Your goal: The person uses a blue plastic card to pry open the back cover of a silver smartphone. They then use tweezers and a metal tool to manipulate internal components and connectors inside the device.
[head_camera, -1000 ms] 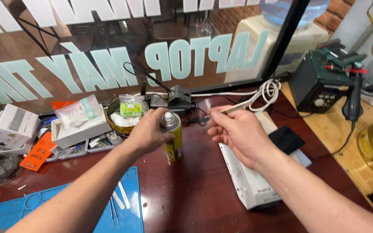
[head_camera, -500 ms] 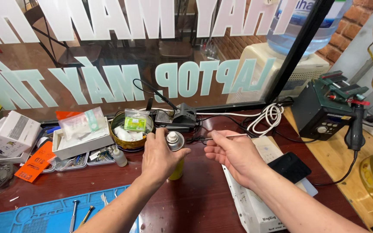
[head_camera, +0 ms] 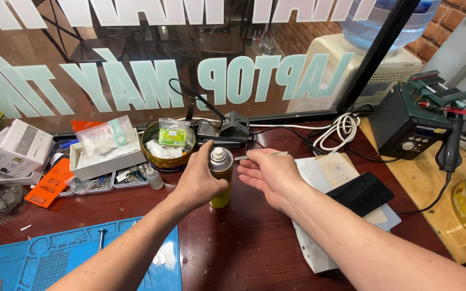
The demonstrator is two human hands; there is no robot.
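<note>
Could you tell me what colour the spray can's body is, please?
Yellow, the spray can, seen in the head view.

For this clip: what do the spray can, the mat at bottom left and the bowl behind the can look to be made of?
Spray can: likely painted metal, glossy yellow body with a silvery domed top and white plastic nozzle. Blue mat: looks like soft silicone or rubber, matte, with moulded compartments. Bowl: probably brass or similar metal, golden with bright reflections on its rim. The left hand grips the can.
</note>
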